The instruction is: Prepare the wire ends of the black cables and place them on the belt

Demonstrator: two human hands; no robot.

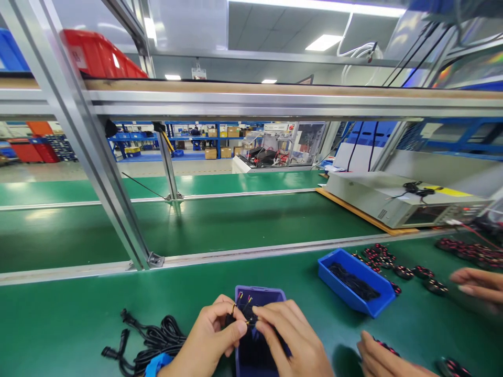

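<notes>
My left hand [214, 332] pinches a thin black wire [234, 309] between thumb and forefinger. Fine ends with red and yellow-white tips [248, 300] stick up beside the fingers. Close against it, my right hand [293, 335] has its thumb and fingers closed on the same wire bundle; the exact spot they grip is partly hidden. Both hands are above a purple-blue bin [261, 288], whose dark contents are hard to make out. Left of my left wrist, which wears a blue band [157, 362], lies a coil of black cables [163, 337] with connectors.
A blue bin [375, 310] of black parts stands to the right, near several round black-and-red parts [404, 272]. A co-worker's hands [383, 358] are at the right edge. Behind are a metal frame post [106, 173] and a grey instrument case [369, 193].
</notes>
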